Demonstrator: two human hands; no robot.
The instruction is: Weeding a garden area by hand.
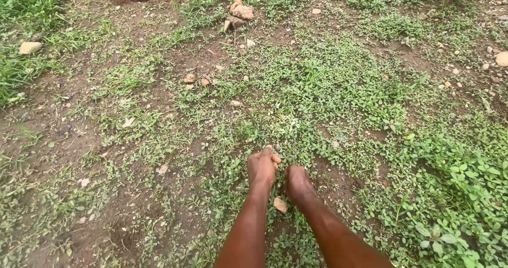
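Head view: left hand and right hand, side by side, both closed in the low weeds on the ground. Bare soil shows beneath; dense weed cover remains all around. A small stone lies between the wrists.

I see the ground is dark brown soil, with patches of small green weeds over it. Beside my left hand lies a pale tan stone. Far above that stone, a pile of beige-pink stones; the grass left of them is brighter green.
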